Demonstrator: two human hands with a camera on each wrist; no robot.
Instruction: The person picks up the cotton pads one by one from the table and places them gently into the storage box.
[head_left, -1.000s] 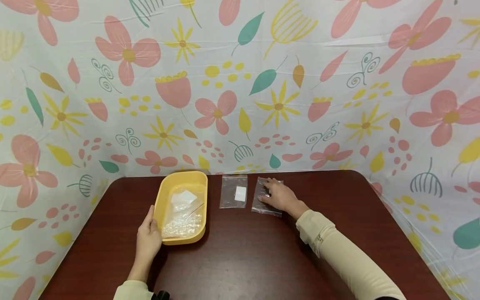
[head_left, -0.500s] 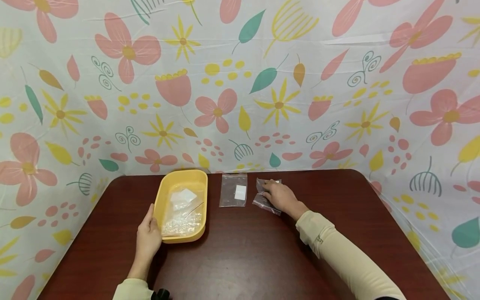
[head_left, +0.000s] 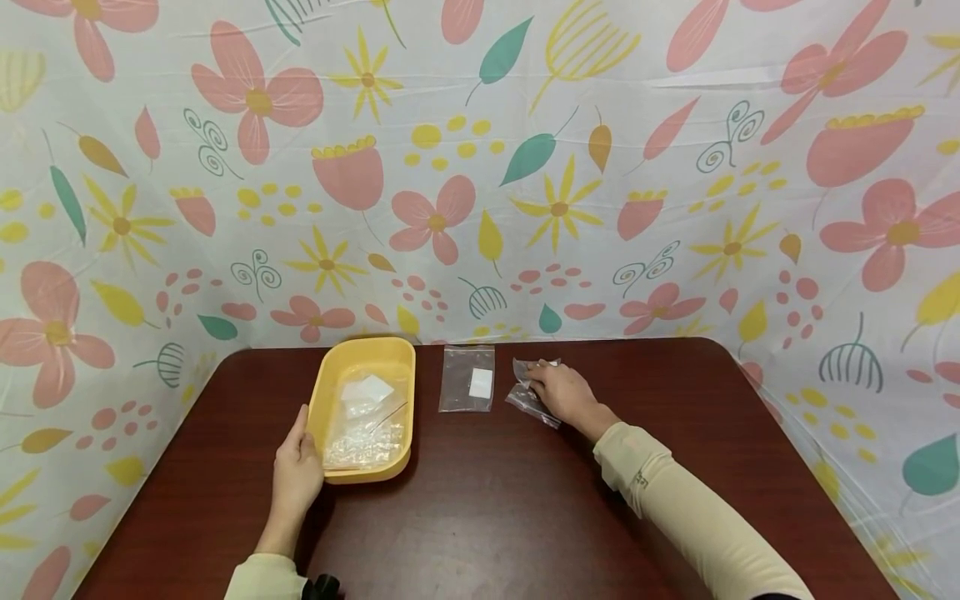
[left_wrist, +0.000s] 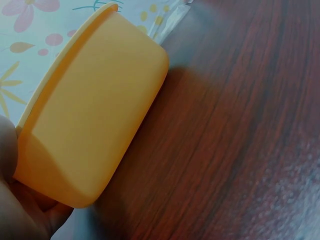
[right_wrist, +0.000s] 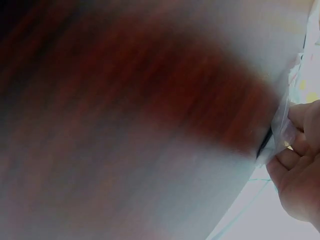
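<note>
And in the head view, a fresh change: the small clear plastic zip bag (head_left: 534, 407) at the table's far right, flat under spread fingers a second ago, is now creased and bunched beneath the right hand (head_left: 566, 396), its film pinched by curled fingers, so it is gathered rather than merely touched. The yellow rectangular plastic tray with rounded corners (head_left: 367, 478) is gripped at its left rim by the left hand (head_left: 296, 471), barely shifted; clear bags (head_left: 367, 442) and white paper slips (head_left: 367, 392) are held inside. Between tray and right hand, a flat clear bag with a white label (head_left: 453, 387) is left untouched. The far edge of the glossy dark-red wooden table (head_left: 480, 508) is backed closely by the white floral sheet (head_left: 555, 167), so little room is left that way; far more is offered by the wood stretching nearward between the forearms. In the left wrist view, the tray's corner is clasped between thumb and fingers; whether its whole base is resting down cannot be told. In the right wrist view, thin film is seen caught between the fingertips, close by the table edge, the wood badly blurred.
</note>
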